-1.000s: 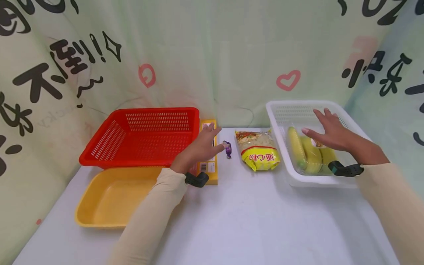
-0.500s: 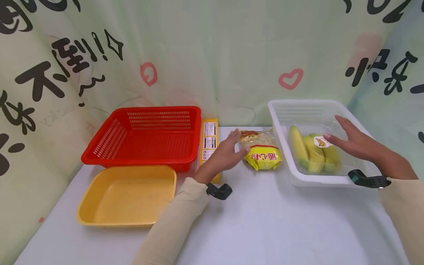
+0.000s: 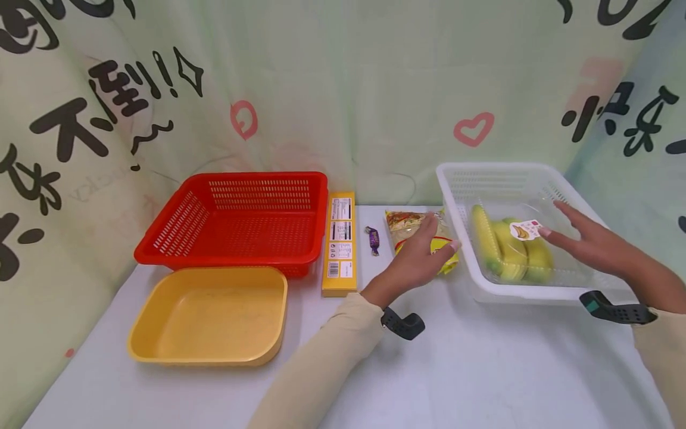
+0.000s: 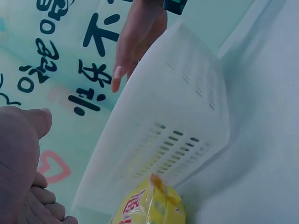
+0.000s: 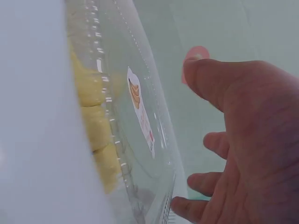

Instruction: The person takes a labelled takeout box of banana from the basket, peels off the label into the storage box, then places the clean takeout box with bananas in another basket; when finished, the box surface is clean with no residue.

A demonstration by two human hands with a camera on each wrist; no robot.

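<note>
My left hand point(image 3: 412, 262) hovers over a yellow bag of pasta point(image 3: 447, 247), fingers extended, and partly covers it in the head view. In the left wrist view, the bag point(image 4: 145, 207) stands against the white basket's point(image 4: 154, 126) side, below and to the right of the hand. My right hand point(image 3: 597, 244) is over the right part of the white basket point(image 3: 504, 291), fingers spread and holding nothing. Inside that basket lies a clear plastic box of bananas point(image 3: 511, 259) with a white label. The right wrist view shows the box point(image 5: 140, 177) beside the hand point(image 5: 252, 140), apart from it.
A red basket point(image 3: 262, 223) stands at the back left, with a shallow yellow tray point(image 3: 209, 322) in front of it. A yellow box point(image 3: 339, 244) lies right of the red basket. A small purple wrapped candy point(image 3: 372, 240) lies between the box and the bag.
My left hand has moved right, from over the yellow box and candy to over the pasta bag. The right hand has shifted right and slightly nearer, uncovering more of the banana box.
</note>
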